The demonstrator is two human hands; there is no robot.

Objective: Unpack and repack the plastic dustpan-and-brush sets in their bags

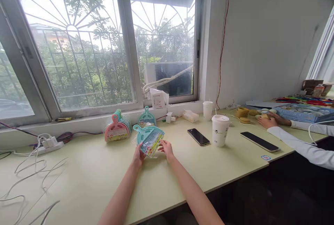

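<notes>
A teal mini dustpan and brush set (149, 138), wrapped in clear plastic with a printed label, is held up tilted over the table. My left hand (138, 155) grips its lower left edge. At its right edge, my right hand (166, 149) pinches the label side with thumb and fingers. Behind it, another teal dustpan set (146, 117) leans by the window sill. To the left stands a row of several packed dustpan sets, with a pink dustpan set (117, 129) in front.
White cables and a power strip (49, 147) lie on the left. Right of my hands are a black phone (198, 137), a lidded paper cup (219, 131) and another cup (207, 110). Another person's hands (268, 122) work beside a blue tray (302, 113) at the far right.
</notes>
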